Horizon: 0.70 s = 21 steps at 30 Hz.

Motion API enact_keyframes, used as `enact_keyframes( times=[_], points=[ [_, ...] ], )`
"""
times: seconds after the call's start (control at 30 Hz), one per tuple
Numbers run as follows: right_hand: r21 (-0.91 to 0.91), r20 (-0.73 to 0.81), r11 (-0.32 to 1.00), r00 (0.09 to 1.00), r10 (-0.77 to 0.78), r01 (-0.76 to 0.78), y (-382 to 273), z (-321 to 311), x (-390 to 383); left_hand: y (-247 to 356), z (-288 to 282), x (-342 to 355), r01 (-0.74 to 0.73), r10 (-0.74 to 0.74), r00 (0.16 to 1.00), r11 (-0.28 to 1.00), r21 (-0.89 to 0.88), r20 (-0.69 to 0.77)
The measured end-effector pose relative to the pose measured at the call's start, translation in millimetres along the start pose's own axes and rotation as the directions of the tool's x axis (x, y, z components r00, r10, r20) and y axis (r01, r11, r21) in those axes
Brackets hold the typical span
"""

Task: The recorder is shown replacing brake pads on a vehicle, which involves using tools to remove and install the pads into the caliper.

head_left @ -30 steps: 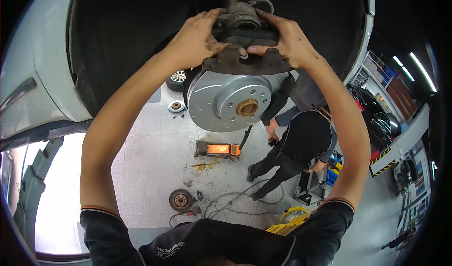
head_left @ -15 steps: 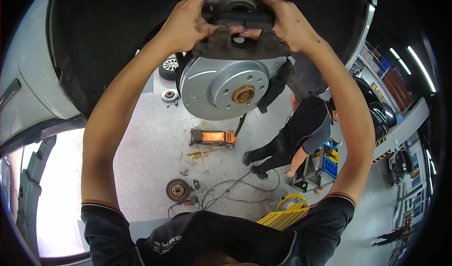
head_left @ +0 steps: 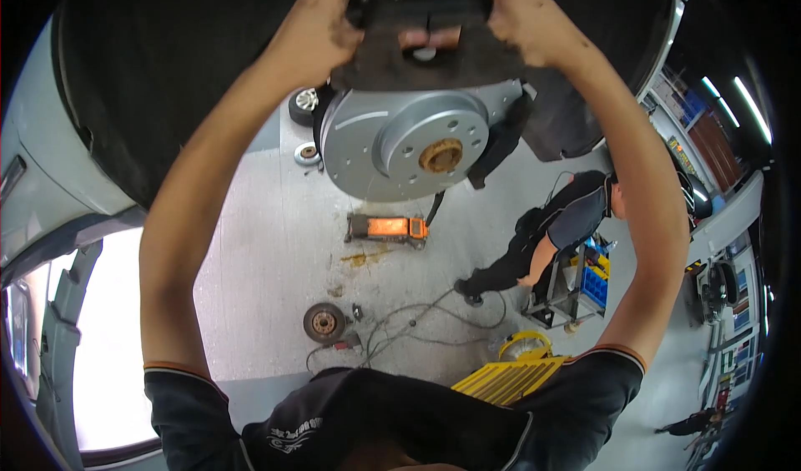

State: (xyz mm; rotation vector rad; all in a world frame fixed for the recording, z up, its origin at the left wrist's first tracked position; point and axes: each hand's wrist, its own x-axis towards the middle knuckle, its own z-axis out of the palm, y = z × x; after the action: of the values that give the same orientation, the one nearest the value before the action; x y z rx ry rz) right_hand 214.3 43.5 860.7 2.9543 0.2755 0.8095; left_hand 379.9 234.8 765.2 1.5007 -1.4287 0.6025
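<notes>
Currently, in the head view, the left hand (head_left: 313, 33) is curling around the left end of a dark brake caliper (head_left: 427, 75); the right hand (head_left: 534, 25) is gripping its right end, both partly closed. The caliper is sitting at the far edge of a silver brake disc (head_left: 350, 150), somewhat blurred. An orange jack (head_left: 385, 228) is standing on the floor (head_left: 267, 262).

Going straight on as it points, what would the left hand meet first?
The left hand would likely meet the dark brake caliper, which it appears to hold; blur leaves depth unclear.
</notes>
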Motion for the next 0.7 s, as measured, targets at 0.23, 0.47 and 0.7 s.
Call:
enact_keyframes(
  times=[0.23, 0.47, 0.7],
  points=[
    [-0.055, -0.177, 0.971, 0.955, -0.239, 0.233, 8.3, 25.5, -11.7, 9.7, 10.9, -17.2, -0.069, 0.097, 0.991, 0.960, 0.271, -0.090],
    [0.002, -0.190, 0.991, 0.973, -0.134, 0.137, -4.5, 24.6, -22.8, 23.8, 9.7, -17.7, -0.023, 0.037, 0.998, 0.956, 0.293, -0.045],
    [-0.094, -0.079, 0.988, 0.988, -0.129, 0.122, -6.1, 15.8, -22.5, 26.5, 12.0, -22.3, -0.018, 0.043, 0.993, 0.975, 0.223, -0.107]
  ],
)
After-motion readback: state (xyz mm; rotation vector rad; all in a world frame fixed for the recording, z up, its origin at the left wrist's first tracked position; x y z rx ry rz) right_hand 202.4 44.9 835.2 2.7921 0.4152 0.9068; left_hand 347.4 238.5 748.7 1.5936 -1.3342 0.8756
